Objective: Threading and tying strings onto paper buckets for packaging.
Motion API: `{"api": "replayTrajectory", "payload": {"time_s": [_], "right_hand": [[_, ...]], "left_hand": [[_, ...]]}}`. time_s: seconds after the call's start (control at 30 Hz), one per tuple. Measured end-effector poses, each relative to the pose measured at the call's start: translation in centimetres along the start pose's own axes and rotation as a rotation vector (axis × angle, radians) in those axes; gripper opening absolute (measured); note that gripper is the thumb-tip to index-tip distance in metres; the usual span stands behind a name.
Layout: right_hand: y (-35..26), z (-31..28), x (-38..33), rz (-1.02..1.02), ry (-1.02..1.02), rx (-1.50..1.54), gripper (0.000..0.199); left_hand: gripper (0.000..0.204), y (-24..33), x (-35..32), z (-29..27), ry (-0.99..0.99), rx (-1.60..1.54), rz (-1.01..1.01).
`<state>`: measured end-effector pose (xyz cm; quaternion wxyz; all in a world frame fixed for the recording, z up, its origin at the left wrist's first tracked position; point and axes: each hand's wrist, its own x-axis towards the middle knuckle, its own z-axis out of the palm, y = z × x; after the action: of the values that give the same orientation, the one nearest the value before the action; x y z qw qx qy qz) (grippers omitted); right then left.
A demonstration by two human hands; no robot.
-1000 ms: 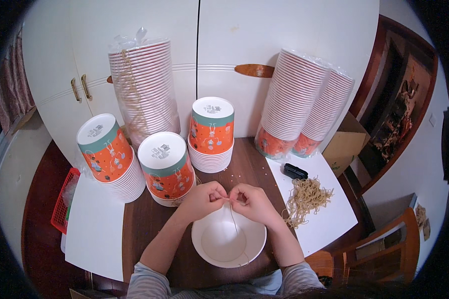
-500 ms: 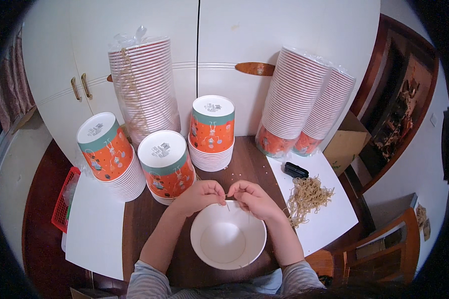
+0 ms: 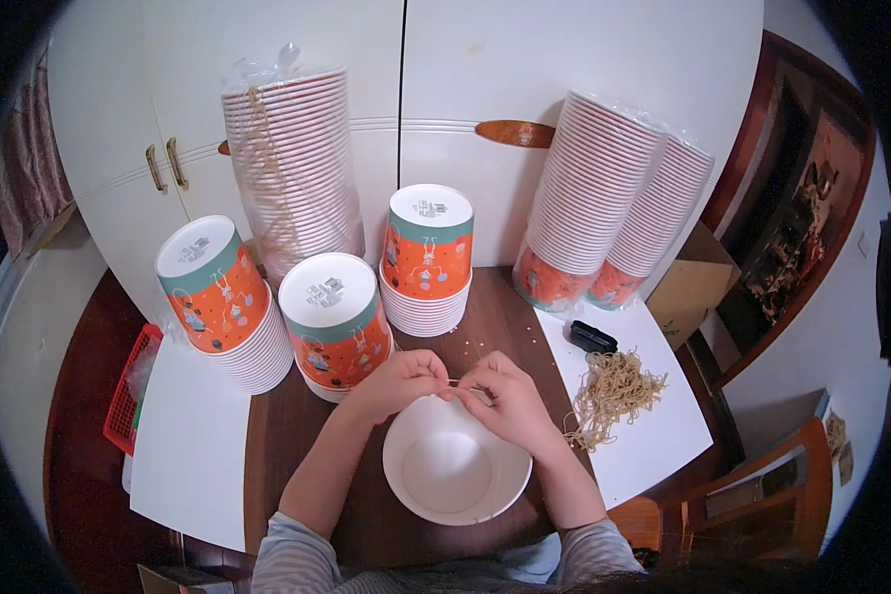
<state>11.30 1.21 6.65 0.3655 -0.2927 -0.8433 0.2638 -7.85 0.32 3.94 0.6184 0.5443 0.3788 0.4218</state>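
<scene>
1. Left hand and right hand meet over the far rim of a white paper bowl, fingertips almost touching each other.
2. Both hands are pinched onto one thin tan string; only a short straight bit shows between the thumbs. Left thumb and forefinger are pressed together on its left end, and the right fingers are curled and closed on its right end.
3. The bowl stands upright and empty on the dark wood table, near the front edge at centre, between the forearms.
4. The pile of loose tan strings lies on a white sheet at the right edge of the table, just right of the right hand. One strand trails toward the right wrist; I cannot tell whether it touches.
5. A small black object sits on the same sheet, just behind the pile.
6. Three short stacks of upside-down orange-and-teal bowls stand behind the hands: left stack, middle stack, centre-back stack. The middle stack is just beside the left hand.
7. Tall wrapped stacks lean on the white cabinet at the back edge: one at back left, two at back right.
8. A second white sheet covers the left side of the table. A red basket sits beyond its left edge.
</scene>
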Motion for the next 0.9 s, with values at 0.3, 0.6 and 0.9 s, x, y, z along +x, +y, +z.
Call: {"api": "replayTrajectory", "payload": {"time_s": [0.3,0.6,0.9], "right_hand": [[-0.43,-0.19,-0.27,-0.059,-0.009,-0.040,0.009],[-0.12,0.17,-0.02,-0.099,-0.045,-0.031,0.015],[-0.47,0.29,0.51,0.093,-0.081,0.025,0.030]], "left_hand": [[0.006,0.33,-0.13,0.10,0.000,-0.042,0.010],[0.009,0.45,-0.37,0.32,0.012,0.043,-0.009],[0.015,0.12,-0.28,0.84,0.094,0.093,0.010]]}}
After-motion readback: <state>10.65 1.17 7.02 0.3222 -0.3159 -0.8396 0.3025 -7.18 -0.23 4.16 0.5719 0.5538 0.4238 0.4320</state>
